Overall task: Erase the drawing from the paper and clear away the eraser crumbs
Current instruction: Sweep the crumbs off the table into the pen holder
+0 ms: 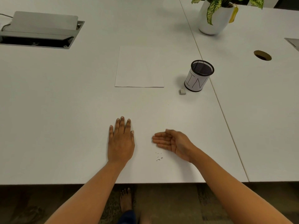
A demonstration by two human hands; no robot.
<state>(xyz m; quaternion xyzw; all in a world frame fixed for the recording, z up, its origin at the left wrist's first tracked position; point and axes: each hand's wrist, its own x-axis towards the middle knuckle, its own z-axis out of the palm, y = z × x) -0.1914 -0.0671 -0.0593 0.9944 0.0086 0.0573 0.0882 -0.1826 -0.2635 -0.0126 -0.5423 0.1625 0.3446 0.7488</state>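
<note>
Right now both of my hands are down on the table [64,110] and neither holds anything. My left hand [121,140] lies flat, palm down, fingers straight and close together; I judge it is simply steadying me. My right hand [172,143] stands on its little-finger edge with the palm turned toward the left and the fingers straight, shaped like a scraper. That suits sweeping, since the eraser crumbs [159,157] lie just below its fingertips, between my two hands and near the table's front edge. They form one small scatter of dark flecks, too fine to count one by one.

Farther out, the single sheet of paper [139,67] lies well apart from my hands, and I can make out no drawing on it, so the erasing looks done and only the crumbs remain. One eraser [182,91] rests to the right of the sheet, just beside one mesh pen cup [199,76] with a white label, likely parked there to keep it out of the sweep. Beyond them stand one potted plant [213,18], one round cable hole [262,55] and, far left, one open cable hatch [40,29].
</note>
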